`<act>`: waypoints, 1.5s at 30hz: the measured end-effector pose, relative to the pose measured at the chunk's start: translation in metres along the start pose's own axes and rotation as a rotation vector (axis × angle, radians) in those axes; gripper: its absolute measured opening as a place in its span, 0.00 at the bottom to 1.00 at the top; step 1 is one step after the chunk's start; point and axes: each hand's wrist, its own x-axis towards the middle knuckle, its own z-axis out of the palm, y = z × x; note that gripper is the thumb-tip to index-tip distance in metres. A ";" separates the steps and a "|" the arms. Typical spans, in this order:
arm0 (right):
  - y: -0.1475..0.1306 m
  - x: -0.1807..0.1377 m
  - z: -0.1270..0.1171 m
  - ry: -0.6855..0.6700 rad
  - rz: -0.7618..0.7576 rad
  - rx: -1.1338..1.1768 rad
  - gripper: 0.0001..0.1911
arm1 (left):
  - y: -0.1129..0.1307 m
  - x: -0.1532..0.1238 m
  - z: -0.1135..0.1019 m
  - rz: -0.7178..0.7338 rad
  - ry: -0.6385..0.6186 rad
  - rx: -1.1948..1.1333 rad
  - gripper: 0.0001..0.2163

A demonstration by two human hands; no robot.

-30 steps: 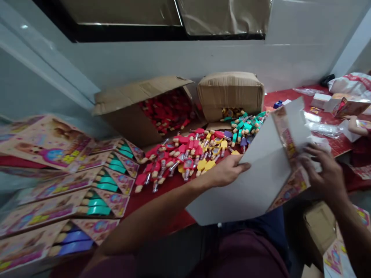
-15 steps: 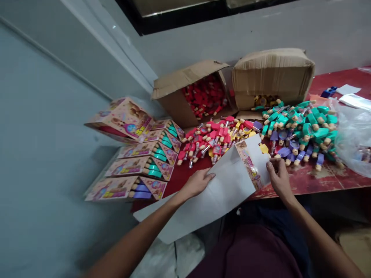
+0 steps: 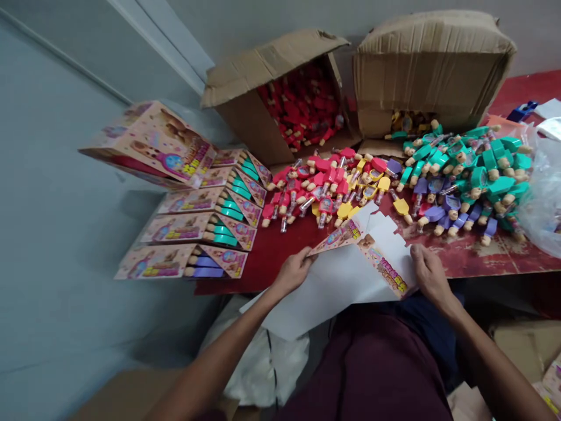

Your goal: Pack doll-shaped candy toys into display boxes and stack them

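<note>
Between my hands is a printed cardboard box blank, mostly its plain white inside showing, with printed flaps partly folded up. My left hand pinches the edge of a triangular printed flap. At the other end, my right hand grips the blank's right edge by its notched tabs. Just beyond the blank lies a heap of small toy-like pieces: red ones and yellow ones. Further right are green pieces and purple pieces, each with a tan end.
Filled display boxes stand in a row at the left, with a bigger printed box on top. Two open cartons, one with red pieces and one with yellow, line the back of the red table. A clear plastic bag lies right.
A triangular printed flap now stands folded up by my left hand. The printed strip has bent up near my right hand. The view has tilted downward.
</note>
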 end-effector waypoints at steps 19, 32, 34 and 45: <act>-0.051 -0.032 0.025 -0.827 0.067 -0.488 0.42 | -0.049 -0.055 0.054 -0.013 0.079 -0.139 0.15; -0.010 -0.068 0.047 -0.814 0.155 -0.232 0.51 | -0.012 -0.043 -0.014 -0.100 -0.443 -0.782 0.22; -0.013 -0.070 0.056 -0.803 0.138 -0.324 0.49 | 0.021 -0.040 -0.023 -0.157 -0.365 -0.850 0.23; -0.017 -0.087 0.085 -0.771 0.106 0.136 0.39 | 0.110 -0.040 -0.022 -0.334 -0.612 -0.634 0.16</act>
